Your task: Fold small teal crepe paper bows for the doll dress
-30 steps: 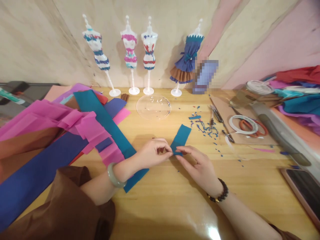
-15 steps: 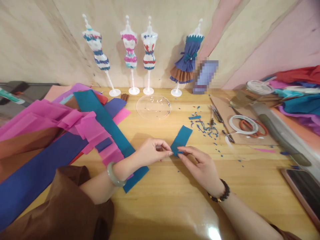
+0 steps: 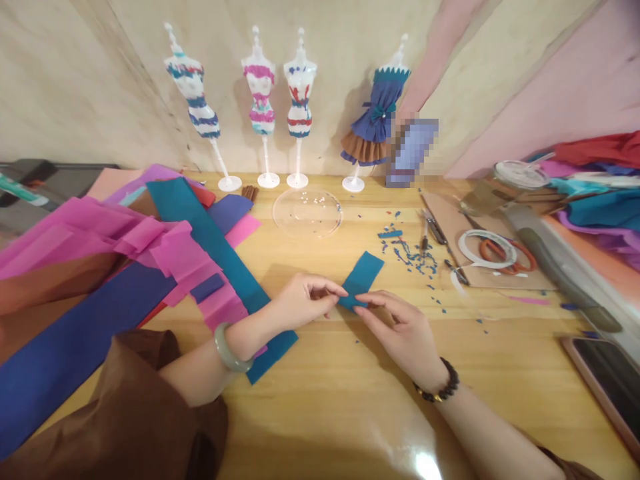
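Item 1: teal paper strip (image 3: 362,278), short, lying flat on the tabletop (image 3: 350,407). We find its near end caught between the two hands; its long axis runs from that end away from us and slightly to the right, so the free end lies beyond the fingertips.

Item 2: left hand (image 3: 300,303), thumb and forefinger closed in a pinch on the strip's near left corner, other fingers curled.

Item 3: right hand (image 3: 400,330), fingertips pinching the same end from the right, palm low over the wood. Both hands meet the strip at one spot; we judge neither nearer.

Item 4: long teal band (image 3: 210,247), left of the left hand, running under its wrist, among pink and blue sheets.

Item 5: clear round dish (image 3: 307,213), beyond the hands.

Item 6: teal scraps (image 3: 410,257), beyond the right hand, just past the strip's far end.

Item 7: tape roll (image 3: 487,248), well to the right.
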Demonstrator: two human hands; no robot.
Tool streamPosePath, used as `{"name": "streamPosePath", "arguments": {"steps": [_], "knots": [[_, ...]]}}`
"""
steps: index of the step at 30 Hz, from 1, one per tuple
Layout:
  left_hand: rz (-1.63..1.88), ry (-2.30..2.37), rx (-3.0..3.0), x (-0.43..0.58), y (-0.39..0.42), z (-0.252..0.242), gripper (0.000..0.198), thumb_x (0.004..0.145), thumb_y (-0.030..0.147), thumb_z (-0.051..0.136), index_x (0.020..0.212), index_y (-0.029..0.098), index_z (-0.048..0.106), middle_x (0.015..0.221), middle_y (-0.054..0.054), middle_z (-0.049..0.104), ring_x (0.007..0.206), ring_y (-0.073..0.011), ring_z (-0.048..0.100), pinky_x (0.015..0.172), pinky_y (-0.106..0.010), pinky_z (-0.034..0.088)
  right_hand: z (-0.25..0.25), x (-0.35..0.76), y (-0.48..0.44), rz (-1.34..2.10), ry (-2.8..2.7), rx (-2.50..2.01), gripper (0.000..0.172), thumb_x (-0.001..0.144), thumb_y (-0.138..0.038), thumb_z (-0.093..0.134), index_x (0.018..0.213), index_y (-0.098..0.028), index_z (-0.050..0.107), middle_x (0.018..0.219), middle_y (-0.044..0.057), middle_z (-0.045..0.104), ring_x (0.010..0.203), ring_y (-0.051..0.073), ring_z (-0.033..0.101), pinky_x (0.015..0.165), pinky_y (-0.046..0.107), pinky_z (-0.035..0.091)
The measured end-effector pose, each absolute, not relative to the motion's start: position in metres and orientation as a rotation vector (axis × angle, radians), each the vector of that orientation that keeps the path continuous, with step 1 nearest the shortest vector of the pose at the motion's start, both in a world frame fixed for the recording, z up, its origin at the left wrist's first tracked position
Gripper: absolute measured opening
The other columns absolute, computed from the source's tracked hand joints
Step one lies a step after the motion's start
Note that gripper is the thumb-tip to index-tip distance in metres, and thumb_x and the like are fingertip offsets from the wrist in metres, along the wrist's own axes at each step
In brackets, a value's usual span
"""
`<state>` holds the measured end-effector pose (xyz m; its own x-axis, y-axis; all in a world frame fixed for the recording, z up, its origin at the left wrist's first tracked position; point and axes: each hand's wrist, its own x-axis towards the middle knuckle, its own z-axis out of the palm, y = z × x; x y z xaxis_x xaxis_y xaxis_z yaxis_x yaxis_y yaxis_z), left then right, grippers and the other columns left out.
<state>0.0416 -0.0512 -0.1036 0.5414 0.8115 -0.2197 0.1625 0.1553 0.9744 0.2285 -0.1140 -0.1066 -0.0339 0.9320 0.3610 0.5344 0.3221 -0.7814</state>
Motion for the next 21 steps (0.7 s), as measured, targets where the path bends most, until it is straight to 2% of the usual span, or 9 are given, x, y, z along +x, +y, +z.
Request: {"name": "streamPosePath", "arguments": {"steps": [4,11,21], "knots": [[0.628,0.924,1.339,0.044,-0.051,-0.109,0.017,0.070,0.020,0.070,0.085,0.013,0.073,0.059,0.001,0.064,0.051,-0.0073,0.053,0.051,-0.018,0.041,-0.108,0.229,-0.113,0.545,-1.698,-1.336,0.011,0.081,-0.022,0.065,0.087,-0.025,0.073,0.086,0.005,0.075,0.076,0.019,0.070,0.072,0.033,0.058],[0.665,0.956,1.349,0.046,-0.051,-0.112,0.014,0.069,0.019,0.071,0.082,0.013,0.073,0.058,0.002,0.062,0.050,-0.0062,0.048,0.050,-0.018,0.038,-0.112,0.231,-0.113,0.558,-1.716,-1.309,0.015,0.082,-0.020,0.065,0.091,-0.024,0.076,0.083,0.006,0.074,0.075,0.018,0.069,0.068,0.031,0.058],[0.718,1.006,1.652,0.045,-0.050,-0.110,0.009,0.074,0.018,0.068,0.079,0.017,0.075,0.076,-0.002,0.071,0.068,-0.0121,0.060,0.062,-0.021,0.046,-0.119,0.234,-0.112,0.546,-1.807,-1.320,0.014,0.086,-0.021,0.061,0.091,-0.021,0.074,0.083,0.006,0.073,0.076,0.018,0.068,0.070,0.030,0.056]]}}
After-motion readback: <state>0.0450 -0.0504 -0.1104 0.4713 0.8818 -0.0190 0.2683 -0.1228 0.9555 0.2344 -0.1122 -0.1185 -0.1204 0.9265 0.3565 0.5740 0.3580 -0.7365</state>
